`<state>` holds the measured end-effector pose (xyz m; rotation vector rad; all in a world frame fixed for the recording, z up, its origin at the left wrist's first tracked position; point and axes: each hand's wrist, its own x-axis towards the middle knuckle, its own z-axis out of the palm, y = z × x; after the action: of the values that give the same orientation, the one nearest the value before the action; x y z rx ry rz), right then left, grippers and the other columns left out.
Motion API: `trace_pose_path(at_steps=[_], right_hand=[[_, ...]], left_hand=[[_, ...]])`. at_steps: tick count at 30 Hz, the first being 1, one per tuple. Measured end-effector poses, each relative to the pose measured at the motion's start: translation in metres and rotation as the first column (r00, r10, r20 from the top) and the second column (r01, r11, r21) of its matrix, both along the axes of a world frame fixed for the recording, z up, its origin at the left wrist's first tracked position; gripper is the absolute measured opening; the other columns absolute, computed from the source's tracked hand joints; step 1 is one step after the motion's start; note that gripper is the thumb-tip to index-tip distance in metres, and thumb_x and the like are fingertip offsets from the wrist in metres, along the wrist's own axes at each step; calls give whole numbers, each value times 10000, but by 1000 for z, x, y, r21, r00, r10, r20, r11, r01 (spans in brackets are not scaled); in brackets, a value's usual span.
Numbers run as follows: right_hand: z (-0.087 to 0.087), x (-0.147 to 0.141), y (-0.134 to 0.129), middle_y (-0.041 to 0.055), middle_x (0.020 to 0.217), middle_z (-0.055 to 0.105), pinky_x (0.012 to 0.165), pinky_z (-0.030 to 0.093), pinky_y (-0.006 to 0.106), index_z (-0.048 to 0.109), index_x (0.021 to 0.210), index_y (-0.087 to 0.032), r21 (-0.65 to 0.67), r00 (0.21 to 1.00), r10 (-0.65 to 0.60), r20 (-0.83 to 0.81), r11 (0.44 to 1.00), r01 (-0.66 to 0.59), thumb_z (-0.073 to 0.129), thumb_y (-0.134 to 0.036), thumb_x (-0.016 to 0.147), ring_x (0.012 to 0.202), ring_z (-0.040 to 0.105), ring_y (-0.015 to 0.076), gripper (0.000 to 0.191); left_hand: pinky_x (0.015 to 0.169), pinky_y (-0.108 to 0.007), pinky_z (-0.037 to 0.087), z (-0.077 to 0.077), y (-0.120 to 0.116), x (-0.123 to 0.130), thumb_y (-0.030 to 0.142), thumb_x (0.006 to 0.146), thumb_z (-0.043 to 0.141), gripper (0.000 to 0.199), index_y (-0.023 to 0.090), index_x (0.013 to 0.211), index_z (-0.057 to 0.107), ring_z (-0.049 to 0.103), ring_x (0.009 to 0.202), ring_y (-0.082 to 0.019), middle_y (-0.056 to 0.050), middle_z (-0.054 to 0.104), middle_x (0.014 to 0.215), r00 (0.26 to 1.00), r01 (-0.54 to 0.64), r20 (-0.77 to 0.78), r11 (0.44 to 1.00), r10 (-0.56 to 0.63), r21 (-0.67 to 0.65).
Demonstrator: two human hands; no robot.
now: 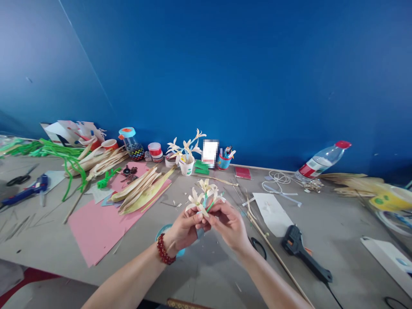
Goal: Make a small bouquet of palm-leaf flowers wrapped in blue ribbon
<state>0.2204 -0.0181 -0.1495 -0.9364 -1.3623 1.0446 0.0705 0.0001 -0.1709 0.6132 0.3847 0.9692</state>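
Note:
My left hand [183, 227], with a dark red bead bracelet [163, 249] at its wrist, is closed around a small bunch of handmade cream flowers [197, 201]. Their petals are long and pointed, and a bit of pale blue and green stem shows between them. From the other side, my right hand [232, 225] pinches the same bunch with thumb and fingers. The lower stems are mostly hidden behind my fingers. Partly behind my left wrist lies a light blue round object [180, 252]. Black scissor handles [258, 248] show beside my right wrist.
At the back, a white cup [187, 167] holds similar flowers. Pink paper [93, 234] and dried husks [141, 191] lie left, with a blue glue gun [37, 186] beyond. On the right are a black glue gun [304, 253], white paper [273, 213] and a tilted plastic bottle [322, 163].

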Motion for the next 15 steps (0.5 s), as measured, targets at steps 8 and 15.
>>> trace_pose_path(at_steps=[8,15], right_hand=[[4,2,1,60,739,669,711,534,365,731,754,-240,108,990,1,142,994,-16,678,-353,875,796,598,234,174],[4,-1,0,49,729,663,773,507,370,713,759,-235,162,986,-60,152,986,35,669,-305,887,799,586,224,152]], left_hand=[[564,-226,372,2,-1,0,322,625,896,318,125,628,646,360,467,-45,50,487,498,1000,-6,-8,999,6,-34],[575,-214,385,3,-1,1,301,586,920,305,122,623,676,402,468,-51,44,501,453,1000,-9,11,997,9,-79]])
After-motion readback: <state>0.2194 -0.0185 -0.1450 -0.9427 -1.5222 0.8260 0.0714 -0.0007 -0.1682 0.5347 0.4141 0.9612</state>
